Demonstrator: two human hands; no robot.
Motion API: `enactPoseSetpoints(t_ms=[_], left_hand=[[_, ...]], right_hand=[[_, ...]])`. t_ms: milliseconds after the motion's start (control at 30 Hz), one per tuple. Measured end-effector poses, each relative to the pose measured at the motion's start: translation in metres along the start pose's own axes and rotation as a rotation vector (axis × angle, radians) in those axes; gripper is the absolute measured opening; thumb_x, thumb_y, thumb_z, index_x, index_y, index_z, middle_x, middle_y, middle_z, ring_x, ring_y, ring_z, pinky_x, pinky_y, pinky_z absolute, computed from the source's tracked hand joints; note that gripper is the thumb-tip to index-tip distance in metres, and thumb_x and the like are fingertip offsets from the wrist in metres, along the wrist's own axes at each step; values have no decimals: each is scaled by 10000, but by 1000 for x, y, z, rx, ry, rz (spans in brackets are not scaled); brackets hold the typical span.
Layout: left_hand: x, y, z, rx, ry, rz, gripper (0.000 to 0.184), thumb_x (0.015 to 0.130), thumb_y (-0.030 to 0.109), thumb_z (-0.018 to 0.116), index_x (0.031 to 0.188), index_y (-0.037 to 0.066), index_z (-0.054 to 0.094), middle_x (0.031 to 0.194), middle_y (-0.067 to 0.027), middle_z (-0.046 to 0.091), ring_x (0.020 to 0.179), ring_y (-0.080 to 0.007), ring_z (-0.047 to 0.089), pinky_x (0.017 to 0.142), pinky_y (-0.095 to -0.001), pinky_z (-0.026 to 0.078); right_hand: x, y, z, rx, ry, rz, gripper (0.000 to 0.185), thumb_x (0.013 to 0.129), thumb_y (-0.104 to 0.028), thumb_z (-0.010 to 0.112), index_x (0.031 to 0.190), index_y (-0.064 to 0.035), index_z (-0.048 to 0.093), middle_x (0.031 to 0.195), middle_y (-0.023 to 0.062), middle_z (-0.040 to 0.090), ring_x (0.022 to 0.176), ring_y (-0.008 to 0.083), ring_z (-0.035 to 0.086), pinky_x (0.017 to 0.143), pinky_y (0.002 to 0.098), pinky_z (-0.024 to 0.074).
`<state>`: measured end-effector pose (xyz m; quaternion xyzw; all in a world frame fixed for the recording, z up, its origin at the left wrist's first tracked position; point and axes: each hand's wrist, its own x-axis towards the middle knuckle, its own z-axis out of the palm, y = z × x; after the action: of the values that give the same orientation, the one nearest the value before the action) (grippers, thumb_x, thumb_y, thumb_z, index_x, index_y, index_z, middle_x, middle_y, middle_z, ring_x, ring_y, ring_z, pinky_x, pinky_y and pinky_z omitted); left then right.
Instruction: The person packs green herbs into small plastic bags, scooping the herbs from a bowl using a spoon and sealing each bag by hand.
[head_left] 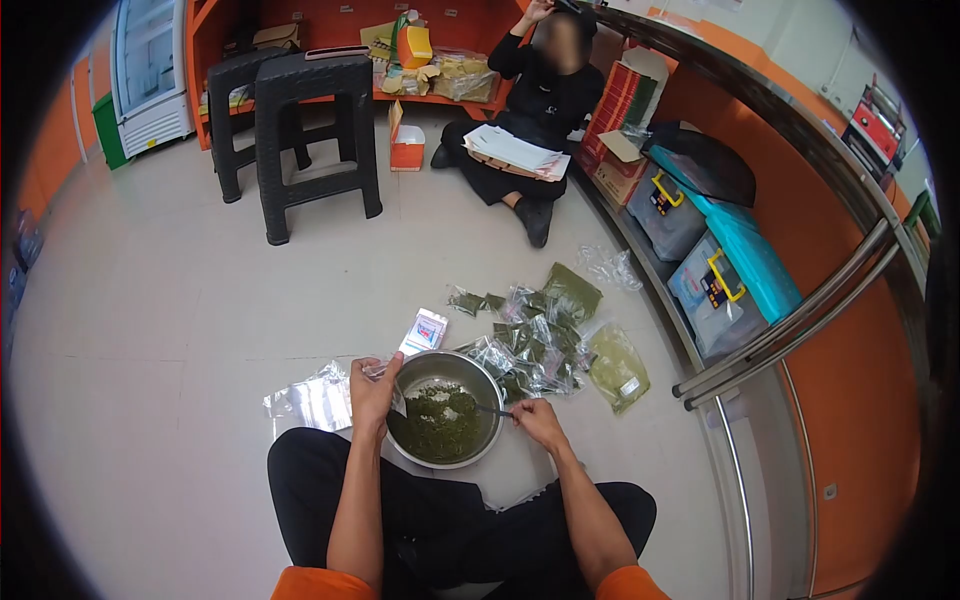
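A round metal bowl (492, 430) with green dried leafy flakes (440, 420) inside stands on the floor before my crossed legs. At its left rim my left hand (373, 392) is closed on a small clear plastic bag, whose lower end hangs over the bowl. On the right, my right hand (540, 423) grips the handle of a metal spoon (492, 410) that reaches into the bowl; its tip is hard to make out. Several filled green packets (535, 345) lie in a heap beyond the bowl. Flat clear bags (318, 400) lie left of it, and a printed packet (424, 332) behind it.
Another person (540, 100) sits on the floor ahead with papers (515, 150). Black stools (315, 130) stand at the upper left. Clear bins with teal lids (715, 290) fill a low shelf on the right. A yellowish-green bag (618, 368) lies near the packets.
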<state>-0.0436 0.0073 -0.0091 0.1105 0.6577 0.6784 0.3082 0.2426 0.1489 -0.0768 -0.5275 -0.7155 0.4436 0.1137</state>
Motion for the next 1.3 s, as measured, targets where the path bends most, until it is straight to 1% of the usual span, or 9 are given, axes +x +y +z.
enactPoseSetpoints(t_ms=[67,367,533,567,767,800,900,1000,1300], left_hand=[[3,-3,-2,31,-45,-7,494,822,314,830,1065,-19,557,924,-94,630,823,-151,582,727,-277,485],[0,-3,-1,295,-39,234,429,771,303,858,899,-37,631,774,-120,692,693,-162,638,657,-314,516],[-9,12,-1,413,-86,313,411,769,284,858,888,-30,621,783,-147,702,701,-198,665,675,-330,526],[-11,13,0,435,-98,334,405,768,276,858,884,-29,619,789,-151,704,708,-208,672,683,-335,528],[-9,5,1,665,-194,670,375,718,238,856,887,-4,623,812,-172,691,761,-367,671,698,-429,514],[-10,6,1,702,-214,631,365,715,244,847,903,22,627,829,-166,685,803,-386,650,722,-461,483],[-14,6,3,807,-256,621,371,730,206,828,989,47,613,937,-121,686,939,-341,625,826,-442,426],[-13,1,5,823,-287,720,396,705,205,849,964,46,594,903,-150,671,890,-360,630,810,-468,451],[-17,-12,17,1066,-403,830,470,697,177,835,1061,87,551,983,-75,667,1038,-288,581,899,-441,406]], right_hand=[[-3,-4,-1,16,0,-5,185,864,-120,600,808,25,702,683,49,654,659,118,579,644,296,446],[0,-1,0,7,7,-17,186,867,-117,591,806,21,699,679,46,652,657,123,580,640,302,444],[0,-1,-4,-7,23,-21,233,857,-218,631,852,-12,740,708,72,704,686,155,668,679,319,509],[1,0,-5,24,28,-31,220,866,-184,618,857,1,736,704,63,691,675,140,640,658,307,488],[-2,-15,-27,51,102,-160,173,890,-78,592,886,34,724,710,40,664,658,102,585,612,267,452],[-8,-22,-32,70,102,-154,169,887,-72,593,888,36,722,713,38,661,665,102,587,621,264,455],[-21,-49,-45,105,96,-174,162,875,-47,583,902,41,717,720,38,657,691,104,599,661,256,463],[-25,-61,-47,83,121,-192,184,852,-83,601,902,39,729,674,63,659,643,123,604,635,271,471],[-33,-80,-40,19,89,-261,192,835,-84,604,909,45,726,687,90,676,626,144,634,622,310,488]])
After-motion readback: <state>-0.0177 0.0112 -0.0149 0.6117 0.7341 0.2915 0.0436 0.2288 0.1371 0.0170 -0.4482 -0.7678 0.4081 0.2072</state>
